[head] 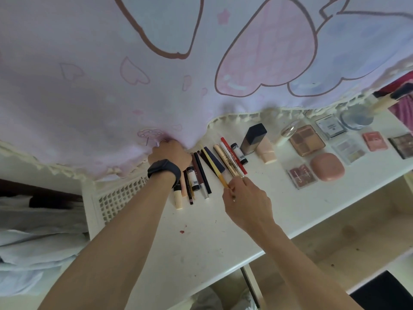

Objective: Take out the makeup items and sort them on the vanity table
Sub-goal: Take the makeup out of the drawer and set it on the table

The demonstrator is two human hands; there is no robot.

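Observation:
On the white vanity table [201,238] lies a row of pencils, tubes and sticks [201,173]. My right hand [245,202] pinches the near end of a thin yellow brush [213,165] that lies slanted over the row. My left hand [172,154], with a dark watch on its wrist, is curled against the hem of the hanging pink curtain [111,97], and its fingertips are hidden. To the right lie a dark-capped foundation bottle [254,138], eyeshadow palettes [306,139] and a pink compact [327,166].
A white lattice basket [116,198] stands at the table's left end, partly under the curtain. A clear jar [356,118] with a brush stands at the back right. Pale bedding [33,242] lies left. Shelves sit below the table's front edge.

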